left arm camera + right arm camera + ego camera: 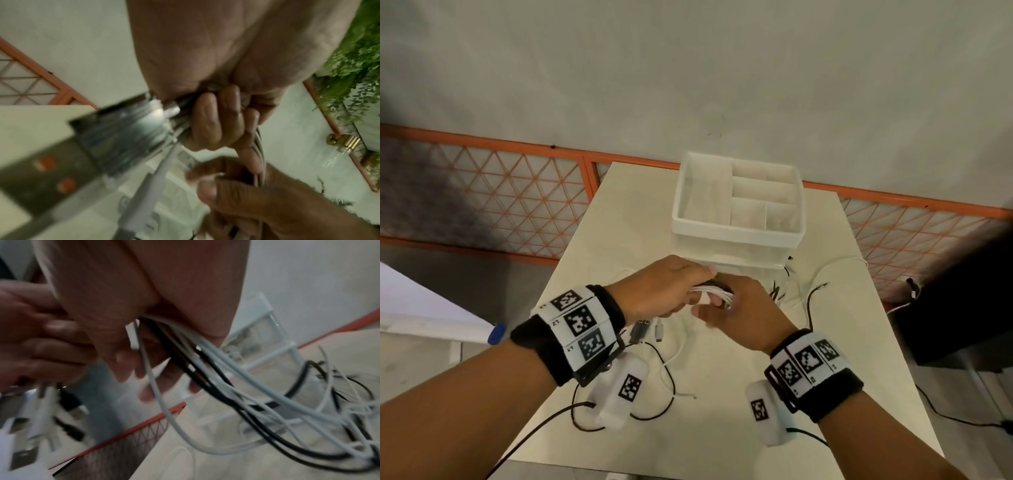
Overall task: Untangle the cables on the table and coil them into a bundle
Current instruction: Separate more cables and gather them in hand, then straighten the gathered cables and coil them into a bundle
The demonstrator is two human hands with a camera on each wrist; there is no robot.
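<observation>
Cables (711,290), white and black: bunched between both hands above the table (722,394) centre. Left hand (664,287) grips them; right hand (739,308) grips them; loose ends trail toward the right edge.

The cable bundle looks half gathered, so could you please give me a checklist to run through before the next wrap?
1. Left hand grips the cable bundle: ok.
2. Right hand holds the strands too: ok.
3. All cables gathered: not ok; loose cables trail across the table.
4. Plug ends hang free below the left hand: ok.
5. Trailing strands untangled: not ok in the right wrist view.
6. Trailing cables clear of the white organizer box: cannot tell.
</observation>
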